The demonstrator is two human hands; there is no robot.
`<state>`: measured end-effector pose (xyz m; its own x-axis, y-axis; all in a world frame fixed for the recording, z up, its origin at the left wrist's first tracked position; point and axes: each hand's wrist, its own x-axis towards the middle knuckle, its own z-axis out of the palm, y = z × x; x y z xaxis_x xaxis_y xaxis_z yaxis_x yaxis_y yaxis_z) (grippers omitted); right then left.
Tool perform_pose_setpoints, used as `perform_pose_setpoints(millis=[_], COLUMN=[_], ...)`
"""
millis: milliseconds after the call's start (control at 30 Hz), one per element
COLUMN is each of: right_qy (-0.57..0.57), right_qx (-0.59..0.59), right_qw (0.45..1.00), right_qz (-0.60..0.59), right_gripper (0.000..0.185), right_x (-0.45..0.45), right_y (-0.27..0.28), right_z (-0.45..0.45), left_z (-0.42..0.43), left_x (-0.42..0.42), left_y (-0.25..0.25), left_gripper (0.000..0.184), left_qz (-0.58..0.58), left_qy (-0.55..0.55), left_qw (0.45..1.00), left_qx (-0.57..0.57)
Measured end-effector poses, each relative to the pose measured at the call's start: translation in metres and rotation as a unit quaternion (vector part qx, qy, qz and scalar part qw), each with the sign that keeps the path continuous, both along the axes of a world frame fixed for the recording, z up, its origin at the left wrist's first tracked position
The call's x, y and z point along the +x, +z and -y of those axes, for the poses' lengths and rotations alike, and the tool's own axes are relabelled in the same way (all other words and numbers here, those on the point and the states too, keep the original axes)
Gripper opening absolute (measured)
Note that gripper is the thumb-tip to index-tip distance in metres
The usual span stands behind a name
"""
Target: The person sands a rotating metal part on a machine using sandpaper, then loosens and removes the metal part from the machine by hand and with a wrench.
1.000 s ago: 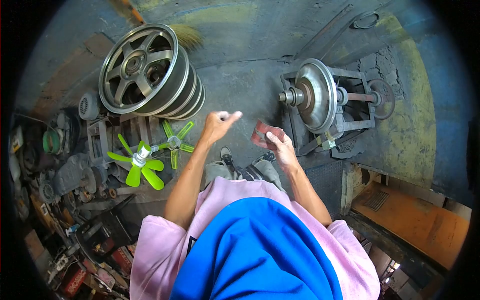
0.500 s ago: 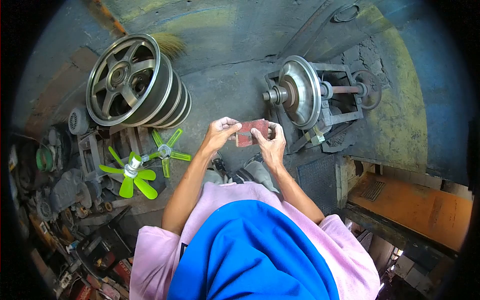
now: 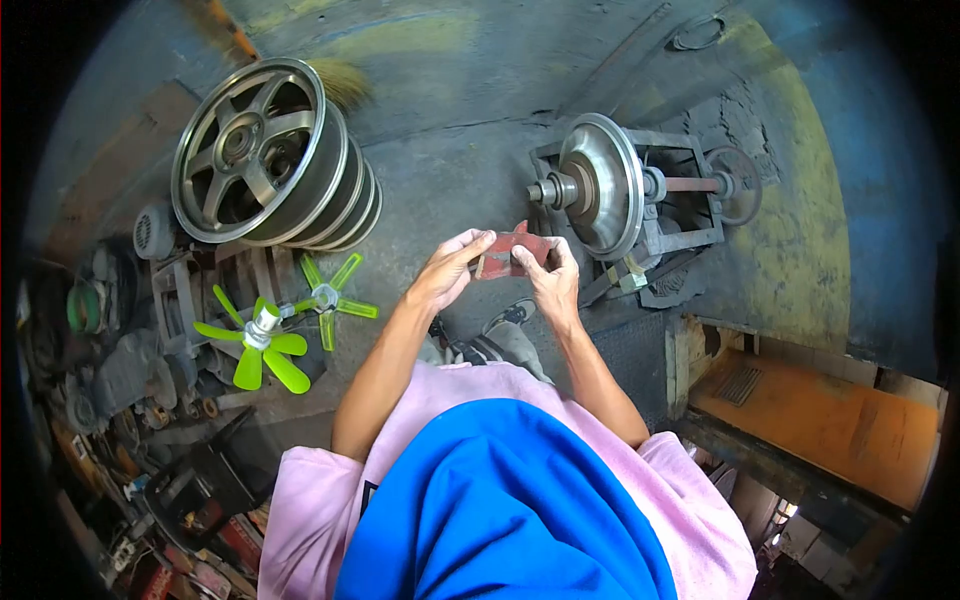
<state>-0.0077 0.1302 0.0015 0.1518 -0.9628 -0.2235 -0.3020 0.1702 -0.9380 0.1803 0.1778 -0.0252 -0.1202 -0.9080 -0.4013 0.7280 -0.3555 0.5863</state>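
A worn, reddish folded piece of sandpaper (image 3: 497, 266) is held between both hands in front of my body. My left hand (image 3: 456, 264) pinches its left edge with thumb and fingers. My right hand (image 3: 552, 280) grips the other end, thumb flat on the face and fingers behind it. A small pointed flap sticks up from the sheet's top edge. To the right, a shiny round metal wheel part (image 3: 600, 190) is mounted on a shaft in a frame, apart from my right hand.
Stacked alloy wheel rims (image 3: 330, 190) stand at the left, with a broom (image 3: 345, 82) behind. Nearer are a bright green fan (image 3: 262, 345) and another green fan blade (image 3: 328, 298). Metal parts clutter the far left. An orange-topped bench (image 3: 820, 410) is at the right.
Both hands have risen slightly with the sandpaper, which now tilts differently and shows a raised pointed flap. My right shoe has come into clearer view below.
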Motion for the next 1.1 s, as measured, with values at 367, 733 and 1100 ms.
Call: perform_pose_setpoints(millis=[367, 733, 1100], right_qy=[0.063, 0.060, 0.095], right_qx=[0.197, 0.119, -0.006], right_qw=[0.952, 0.983, 0.995], right_qz=[0.228, 0.125, 0.016], right_gripper=[0.018, 0.024, 0.025], right_x=[-0.008, -0.022, -0.002], right_y=[0.000, 0.019, 0.025], right_z=[0.000, 0.010, 0.006], left_z=[0.006, -0.001, -0.011], left_x=[0.000, 0.034, 0.036], left_y=[-0.002, 0.016, 0.020], left_gripper=[0.039, 0.058, 0.059], left_qz=[-0.044, 0.080, -0.094], left_qy=[-0.047, 0.023, 0.031], left_qw=[0.998, 0.996, 0.990], left_qx=[0.000, -0.033, -0.096])
